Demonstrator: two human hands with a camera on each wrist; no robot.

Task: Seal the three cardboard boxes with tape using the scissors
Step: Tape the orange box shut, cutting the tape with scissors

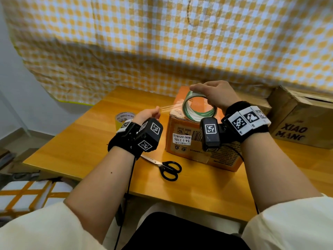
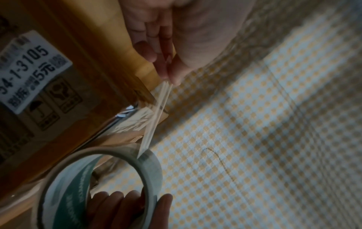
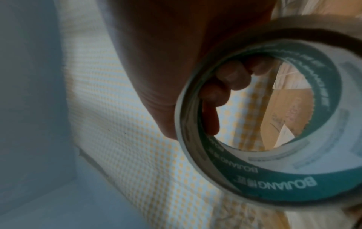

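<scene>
The right hand (image 1: 216, 95) holds a roll of clear tape (image 1: 199, 109) just above the top of an orange cardboard box (image 1: 191, 141) on the wooden table (image 1: 86, 145), its fingers (image 3: 233, 77) curled through the roll's core and the thumb on the outside. The left hand (image 1: 148, 114) pinches the free end of the tape strip (image 1: 168, 107) between thumb and fingertips (image 2: 174, 72), and the strip runs taut from there to the roll. Most of that hand is hidden behind the wrist camera in the head view, and the strip itself is thin and hard to make out. The scissors (image 1: 164, 167) lie flat on the table near the box, their blade tips covered by the left wrist. A second brown box (image 1: 302, 121) stands at the right, cut off by the frame edge and partly under the checked cloth (image 1: 162, 42). Another tape roll (image 1: 124, 117) sits behind the left hand, half hidden.
</scene>
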